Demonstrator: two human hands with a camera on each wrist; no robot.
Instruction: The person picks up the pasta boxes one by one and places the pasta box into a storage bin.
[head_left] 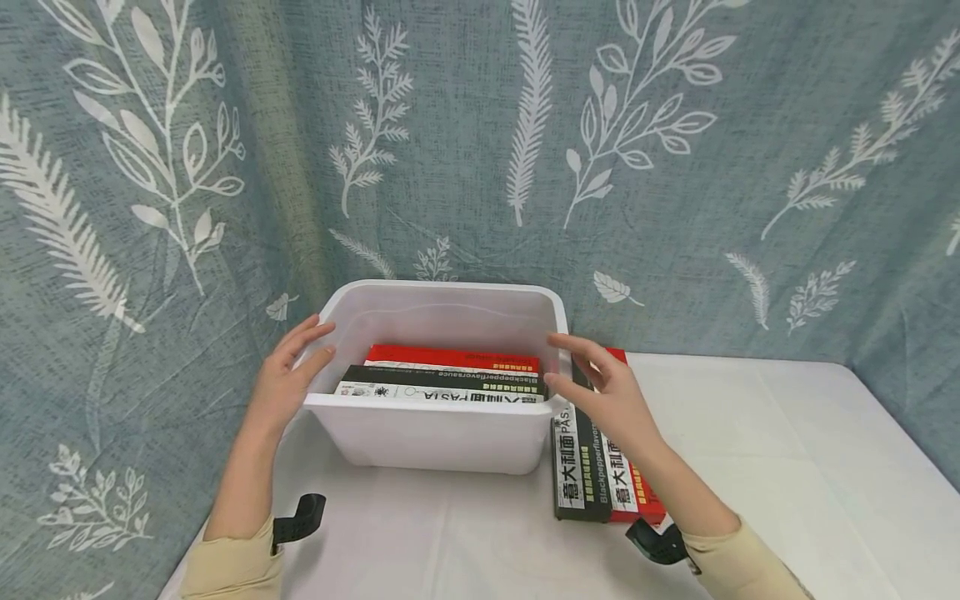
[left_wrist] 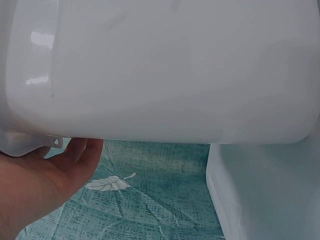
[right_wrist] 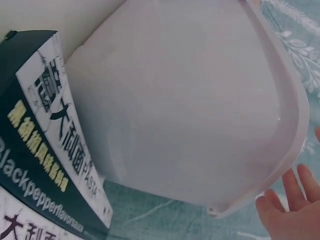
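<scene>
White, faintly glossy plastic forms the bin [head_left: 438, 437] I'm watching near the worktop's [head_left: 757, 450] back left corner, its rim flared, corners rounded, walls tapering downward. I see red and black-and-white pasta boxes [head_left: 442, 377] inside; more boxes [head_left: 598, 475] sit just beside its right wall. Left hand [head_left: 279, 383] and right hand [head_left: 613, 404] are spread at opposite rims; I can't tell whether either touches.

In the white bin [head_left: 442, 437], near its front edge, a black box [head_left: 450, 375] reads, upside down, "PASTA", "意大利面" and "Blackpepperflavorsauce". On the desk [head_left: 757, 442], along the bin's right edge, a second black box [head_left: 596, 475] bears all three; the adjoining red box [head_left: 647, 500] shows "意大利面".
</scene>
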